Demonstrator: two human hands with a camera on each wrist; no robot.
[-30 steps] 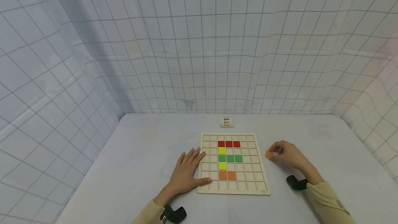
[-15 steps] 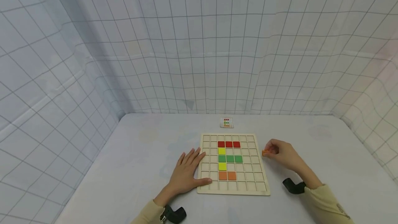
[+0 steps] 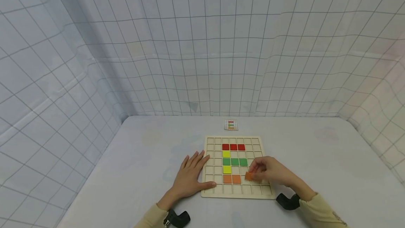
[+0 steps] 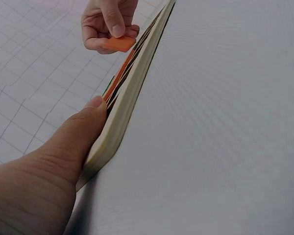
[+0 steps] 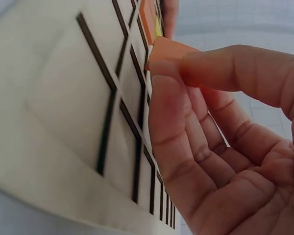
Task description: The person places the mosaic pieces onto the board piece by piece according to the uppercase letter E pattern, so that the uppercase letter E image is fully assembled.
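Observation:
A pale wooden grid board point(image 3: 218, 191) lies on the white table. Set in its cells are a row of red tiles point(image 3: 233, 147), two yellow tiles point(image 3: 226, 169), a row of green tiles point(image 3: 235, 162) and two orange tiles point(image 3: 232, 179). My right hand point(image 3: 272, 172) pinches another orange tile point(image 5: 170, 51) between thumb and fingers, close over the board just right of the two orange ones. Spread flat, my left hand point(image 3: 189, 177) rests on the board's left edge, its thumb point(image 4: 78, 129) lying over the rim.
Behind the board lies a small card point(image 3: 231, 125) printed with a coloured grid pattern. White curtains with grey grid lines point(image 3: 202, 62) hang behind and at both sides of the table point(image 3: 152, 150). A black strap mount point(image 3: 288, 201) sits on each wrist.
My right hand has carried the orange tile left and toward me, from beside the board to over its lower right cells. The left hand stays in place.

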